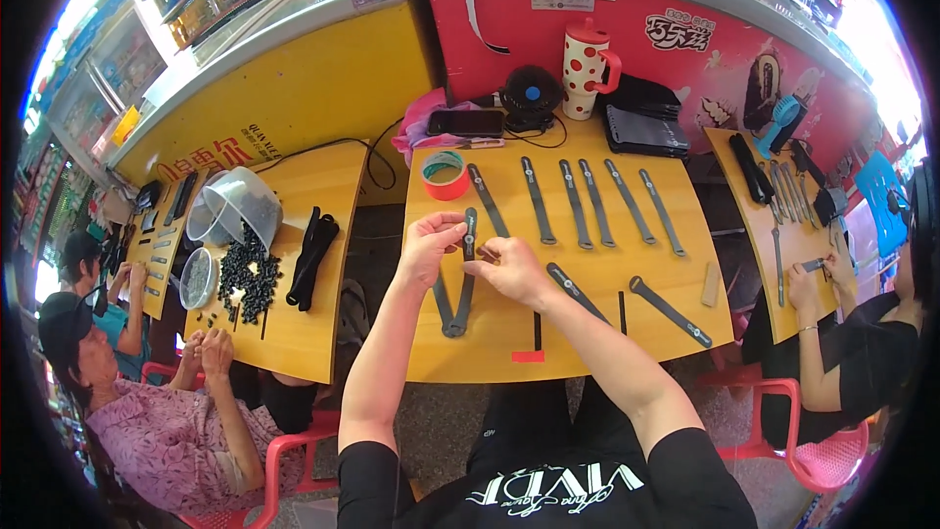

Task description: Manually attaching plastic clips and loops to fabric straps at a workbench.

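Over the left half of the table (627, 353), a dark grey strap (470, 225) stands upright between my hands. My left hand (434, 245) pinches it near its rounded top end. Slightly lower, the fingers of my right hand (511, 270) close on its edge. Below, a grey band bends into a V (453, 325) on the wood; whether it is all the same strap I cannot tell. Several similar straps lie in a row beyond my hands, among them one strap (536, 201). Nearer me are an angled strap (578, 291) and another strap (671, 312) at right.
Around the back edge are a roll of red tape (446, 176), a phone (466, 123), a small black fan (530, 98), a spotted tumbler (585, 69) and stacked dark pouches (646, 132). Co-workers sit at both side tables; black pieces (250, 279) are heaped on the left one.
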Demonstrator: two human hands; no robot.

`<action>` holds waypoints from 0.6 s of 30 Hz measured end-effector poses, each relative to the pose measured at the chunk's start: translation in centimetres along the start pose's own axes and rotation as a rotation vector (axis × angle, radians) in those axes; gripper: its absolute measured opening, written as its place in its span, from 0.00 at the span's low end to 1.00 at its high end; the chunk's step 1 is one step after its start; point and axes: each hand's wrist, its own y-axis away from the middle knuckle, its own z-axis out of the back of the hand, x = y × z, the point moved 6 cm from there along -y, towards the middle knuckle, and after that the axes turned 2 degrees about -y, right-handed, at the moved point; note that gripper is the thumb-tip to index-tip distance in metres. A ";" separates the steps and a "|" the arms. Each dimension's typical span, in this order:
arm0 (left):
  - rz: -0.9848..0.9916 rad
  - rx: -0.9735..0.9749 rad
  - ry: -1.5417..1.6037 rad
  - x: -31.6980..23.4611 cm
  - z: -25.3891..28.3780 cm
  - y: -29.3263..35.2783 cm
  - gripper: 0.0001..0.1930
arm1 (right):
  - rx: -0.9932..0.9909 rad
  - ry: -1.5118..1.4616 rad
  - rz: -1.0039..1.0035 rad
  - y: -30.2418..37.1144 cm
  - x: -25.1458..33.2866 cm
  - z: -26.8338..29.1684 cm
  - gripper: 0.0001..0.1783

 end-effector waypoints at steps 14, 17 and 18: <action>-0.304 -0.212 -1.665 1.7 1.0 4.8 0.30 | 0.542 -0.250 0.601 10.4 9.6 -1.2 0.06; -0.348 -0.221 -1.612 1.4 1.6 4.2 0.29 | 0.850 -0.302 0.580 14.6 15.7 1.4 0.09; -0.416 -0.242 -1.613 1.2 1.7 4.4 0.28 | 0.770 -0.351 0.599 14.1 16.1 2.1 0.10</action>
